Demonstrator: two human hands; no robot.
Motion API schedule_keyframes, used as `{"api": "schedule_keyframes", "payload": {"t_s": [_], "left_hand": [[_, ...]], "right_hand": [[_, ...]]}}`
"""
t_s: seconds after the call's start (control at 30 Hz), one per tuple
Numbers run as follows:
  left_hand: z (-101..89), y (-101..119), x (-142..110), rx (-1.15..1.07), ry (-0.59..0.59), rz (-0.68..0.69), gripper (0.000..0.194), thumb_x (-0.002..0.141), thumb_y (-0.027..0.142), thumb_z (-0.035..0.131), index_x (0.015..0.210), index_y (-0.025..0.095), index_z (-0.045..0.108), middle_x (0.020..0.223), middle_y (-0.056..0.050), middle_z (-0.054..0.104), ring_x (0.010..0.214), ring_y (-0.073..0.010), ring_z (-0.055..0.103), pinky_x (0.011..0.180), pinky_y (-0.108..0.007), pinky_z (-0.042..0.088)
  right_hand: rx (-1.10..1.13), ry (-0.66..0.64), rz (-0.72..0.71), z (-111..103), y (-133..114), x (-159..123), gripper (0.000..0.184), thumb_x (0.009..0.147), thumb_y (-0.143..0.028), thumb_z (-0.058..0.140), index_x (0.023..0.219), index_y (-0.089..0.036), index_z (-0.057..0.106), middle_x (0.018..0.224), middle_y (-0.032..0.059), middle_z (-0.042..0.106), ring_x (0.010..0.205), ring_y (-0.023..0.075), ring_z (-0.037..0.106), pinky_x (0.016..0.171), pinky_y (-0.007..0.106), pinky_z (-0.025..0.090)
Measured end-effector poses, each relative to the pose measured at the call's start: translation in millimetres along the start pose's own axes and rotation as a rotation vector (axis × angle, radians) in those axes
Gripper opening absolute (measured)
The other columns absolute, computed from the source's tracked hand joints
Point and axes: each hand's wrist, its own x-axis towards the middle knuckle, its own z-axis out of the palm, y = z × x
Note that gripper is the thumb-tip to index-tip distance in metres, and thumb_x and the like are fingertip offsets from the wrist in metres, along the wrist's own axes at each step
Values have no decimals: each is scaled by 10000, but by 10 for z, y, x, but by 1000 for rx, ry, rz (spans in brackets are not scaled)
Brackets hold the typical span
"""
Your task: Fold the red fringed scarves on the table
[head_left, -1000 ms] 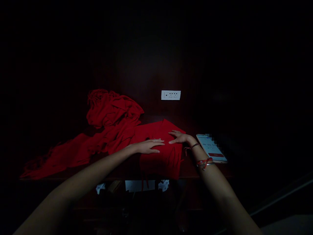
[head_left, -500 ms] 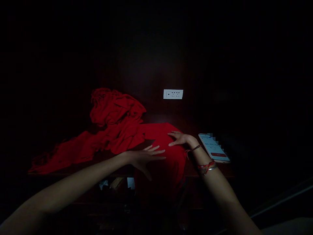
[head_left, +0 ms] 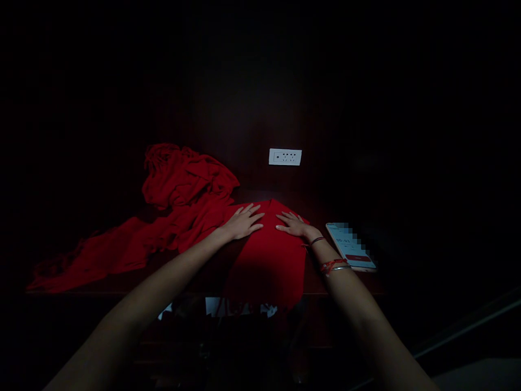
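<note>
A red fringed scarf (head_left: 272, 260) lies across a dark wooden surface, one end hanging over the front edge. Its other part is bunched in a heap (head_left: 187, 176) at the back left, with a fringed stretch reaching to the left front. My left hand (head_left: 243, 221) rests flat on the scarf, fingers spread, left of the middle. On its right side my right hand (head_left: 292, 224) lies on the cloth too, fingers apart. Neither hand grips the fabric.
A phone (head_left: 350, 247) with a lit timer screen lies right of my right forearm. A white wall socket (head_left: 285, 157) is on the dark wall behind. Below the front edge (head_left: 134, 294), pale items show dimly on a shelf. Most surroundings are too dark to make out.
My left hand has moved up and away from me, onto the far part of the scarf. The hanging end now lies flatter, and its fringe shows. My right hand has shifted slightly.
</note>
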Motion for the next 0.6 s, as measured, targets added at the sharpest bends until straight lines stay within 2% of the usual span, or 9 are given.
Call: {"api": "schedule_keyframes", "payload": {"t_s": [0.1,0.17,0.2,0.3,0.37,0.4,0.47,0.53,0.6], "left_hand": [[134,-159,121,-45,-230,-252,626,748,614,188,1278,282,164,1353,-36,79,1203,-311,43,920,-487,133],[151,-225,178,-73,-367,-282,696,692,668,234,1277,301,142,1352,-35,68,1196,-332,58,911,-499,139],[135,-247,206,-80,-397,-257,719,673,677,267,1275,298,156,1351,-39,79,1196,-328,72,917,-487,144],[46,-290,295,-106,-402,-162,609,733,614,236,1222,262,330,1304,-57,264,1173,-275,223,920,-418,207],[31,-306,355,-104,-304,-174,531,799,529,134,1156,263,425,1247,-50,371,1130,-249,317,899,-422,243],[54,-310,381,-92,-249,-198,514,811,502,114,1145,277,432,1247,-41,371,1127,-251,321,890,-445,245],[152,-307,420,-68,-190,-254,482,802,508,142,1191,320,356,1303,-12,274,1167,-278,235,883,-511,207],[273,-292,440,-75,-229,-287,512,771,554,181,1239,354,238,1342,20,150,1197,-308,110,878,-564,148],[356,-264,442,-99,-259,-304,560,749,593,169,1258,359,167,1350,26,98,1198,-330,52,868,-595,105]], "right_hand": [[-4,19,88,-12,-11,-15,726,669,-688,226,1279,-304,144,1362,30,51,1210,289,-36,929,511,24],[2,-18,128,-45,-13,-48,754,657,-694,244,1283,-287,138,1360,50,55,1206,308,-23,914,537,32],[3,-41,110,-68,-9,-67,757,655,-691,262,1281,-280,155,1356,60,86,1207,310,12,911,541,43],[-10,-22,-41,-144,27,-106,664,681,-635,332,1234,-268,305,1298,67,280,1182,276,194,927,491,123],[-19,91,-93,-175,63,-101,555,727,-554,359,1178,-233,401,1220,74,395,1128,232,310,926,399,211],[-19,164,-96,-178,80,-89,513,748,-508,366,1163,-210,420,1189,81,425,1099,211,349,911,351,252],[-18,288,-83,-159,98,-51,470,772,-425,379,1168,-174,406,1165,95,435,1061,183,387,878,290,302],[-32,344,-84,-123,89,0,445,783,-352,387,1186,-164,378,1178,96,415,1059,169,384,873,270,310],[-69,364,-94,-98,55,63,414,798,-282,359,1200,-181,358,1213,88,374,1091,164,345,890,278,295]]}}
